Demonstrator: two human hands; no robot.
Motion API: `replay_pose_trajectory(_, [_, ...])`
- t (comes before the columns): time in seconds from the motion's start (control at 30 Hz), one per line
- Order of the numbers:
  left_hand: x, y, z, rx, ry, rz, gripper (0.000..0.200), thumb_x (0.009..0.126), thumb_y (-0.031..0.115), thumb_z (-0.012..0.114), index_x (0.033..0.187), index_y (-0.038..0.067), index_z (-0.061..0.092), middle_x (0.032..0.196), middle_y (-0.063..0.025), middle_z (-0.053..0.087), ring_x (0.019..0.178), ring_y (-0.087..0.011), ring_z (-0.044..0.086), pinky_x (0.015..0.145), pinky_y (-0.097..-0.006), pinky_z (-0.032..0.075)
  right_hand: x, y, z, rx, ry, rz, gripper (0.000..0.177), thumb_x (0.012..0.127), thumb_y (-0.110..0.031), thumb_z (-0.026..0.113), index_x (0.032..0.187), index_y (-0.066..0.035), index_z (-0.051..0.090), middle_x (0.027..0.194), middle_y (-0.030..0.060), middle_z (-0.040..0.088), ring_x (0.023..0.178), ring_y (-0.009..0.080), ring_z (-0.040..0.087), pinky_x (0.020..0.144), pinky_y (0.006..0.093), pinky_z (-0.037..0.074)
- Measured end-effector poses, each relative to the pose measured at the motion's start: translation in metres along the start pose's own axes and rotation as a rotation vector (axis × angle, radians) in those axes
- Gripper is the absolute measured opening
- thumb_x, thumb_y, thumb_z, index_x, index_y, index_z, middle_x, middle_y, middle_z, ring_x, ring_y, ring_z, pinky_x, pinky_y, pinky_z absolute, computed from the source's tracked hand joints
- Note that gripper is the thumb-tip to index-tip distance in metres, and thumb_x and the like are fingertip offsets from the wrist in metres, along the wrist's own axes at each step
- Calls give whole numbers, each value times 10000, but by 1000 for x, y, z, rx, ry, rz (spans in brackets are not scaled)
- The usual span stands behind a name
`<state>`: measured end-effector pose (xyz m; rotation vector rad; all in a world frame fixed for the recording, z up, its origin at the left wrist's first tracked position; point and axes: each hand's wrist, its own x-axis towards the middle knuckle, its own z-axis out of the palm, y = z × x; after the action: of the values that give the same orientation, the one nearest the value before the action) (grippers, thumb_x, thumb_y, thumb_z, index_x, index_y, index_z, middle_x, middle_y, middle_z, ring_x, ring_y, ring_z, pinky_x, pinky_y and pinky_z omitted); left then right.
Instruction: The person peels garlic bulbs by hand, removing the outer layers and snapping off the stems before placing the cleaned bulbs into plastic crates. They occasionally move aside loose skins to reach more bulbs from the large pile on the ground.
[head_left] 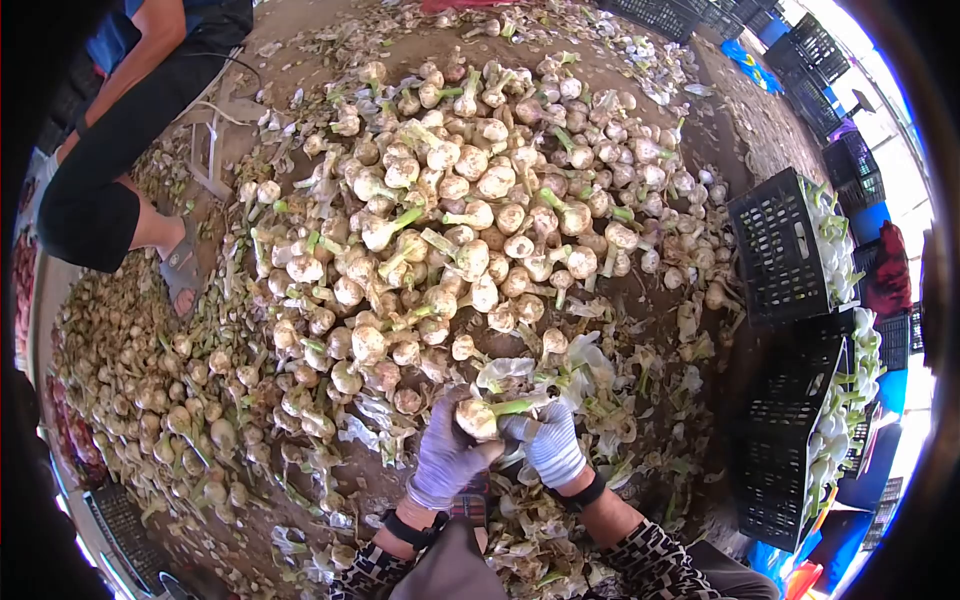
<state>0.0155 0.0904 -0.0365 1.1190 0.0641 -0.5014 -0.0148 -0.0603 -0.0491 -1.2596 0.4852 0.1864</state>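
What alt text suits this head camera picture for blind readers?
The gloved left hand and right hand hold one garlic bulb above a big garlic pile. Black crates of garlic stand at right; another person is at upper left.

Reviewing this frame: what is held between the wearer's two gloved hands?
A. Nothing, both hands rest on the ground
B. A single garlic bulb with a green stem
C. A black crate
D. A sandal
B: the left hand wraps around a garlic bulb whose green stem points right, and the right hand grips it at the stem end, in front of the big garlic pile.
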Motion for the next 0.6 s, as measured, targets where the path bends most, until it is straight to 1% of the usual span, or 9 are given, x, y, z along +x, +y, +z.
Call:
replay_pose_trajectory(0.1, [-4, 6, 6, 299, 95, 182, 648, 655, -75, 698, 1210, 35, 384, 1012, -39, 512, 983, -141, 517, 849, -301, 467, -1, -6, -2, 58, -60, 80, 212, 766, -34, 621, 969, 25, 639, 906, 77, 670, 757, 126, 624, 650, 236, 489])
replay_pose_trajectory(0.17, [-4, 14, 7, 230, 138, 121, 552, 677, 15, 701, 1162, 33, 437, 949, -44, 550, 878, -142, 566, 814, -285, 485, -2, -12, 2, 78, -34, 65, 213, 772, -44, 612, 975, 7, 650, 936, 79, 671, 809, 133, 627, 702, 252, 493])
replay_pose_trajectory(0.27, [1, 12, -13, -422, 8, -476, 407, 751, 333, 606, 1028, 39, 551, 739, -73, 607, 598, -149, 592, 456, -191, 441, 8, -15, -4, -395, -181, -401, 264, 750, -33, 673, 1009, 2, 642, 891, 57, 676, 791, 117, 628, 686, 234, 497])
replay_pose_trajectory(0.37, [-1, 17, -3, -643, 18, -520, 408, 758, 328, 592, 1038, 34, 546, 737, -88, 612, 587, -160, 588, 434, -202, 416, -2, -23, -3, -208, -174, -142, 272, 750, -22, 670, 1018, 5, 636, 897, 65, 676, 789, 131, 633, 682, 240, 502])
replay_pose_trajectory(0.4, [2, 10, -22, -588, -188, -570, 491, 770, 371, 622, 1084, 5, 525, 837, -112, 624, 690, -173, 603, 585, -241, 481, -6, -16, -4, -85, -138, -55, 237, 788, -34, 612, 1022, -8, 642, 961, 70, 669, 852, 149, 622, 758, 277, 498])
replay_pose_trajectory(0.43, [0, 8, -17, -588, -188, -571, 491, 770, 371, 622, 1084, 5, 525, 837, -112, 624, 690, -173, 603, 585, -241, 481, -7, -11, -5, -85, -137, -55, 237, 788, -34, 612, 1022, -8, 642, 961, 70, 669, 852, 149, 622, 758, 277, 498])
replay_pose_trajectory(0.5, [2, 21, 8, 158, 118, -124, 599, 770, 399, 670, 1154, -24, 489, 970, -118, 610, 854, -164, 592, 756, -267, 482, -5, -5, -8, 266, -48, 153, 273, 763, -16, 625, 1035, 2, 630, 927, 69, 665, 807, 144, 618, 707, 265, 504])
replay_pose_trajectory(0.53, [3, 3, -2, 480, 62, 170, 667, 761, 386, 708, 1217, -29, 453, 1078, -101, 579, 969, -140, 550, 826, -253, 458, -3, -2, -2, 334, 18, 118, 289, 753, -15, 628, 1040, 15, 620, 892, 71, 662, 757, 127, 612, 649, 246, 498])
replay_pose_trajectory(0.6, [-6, -6, -2, 516, 97, 190, 680, 755, 381, 714, 1228, -27, 446, 1089, -97, 575, 978, -141, 549, 833, -252, 456, -5, -5, -6, 228, -23, 108, 283, 758, -34, 624, 1035, 20, 620, 878, 77, 661, 724, 122, 608, 624, 239, 494])
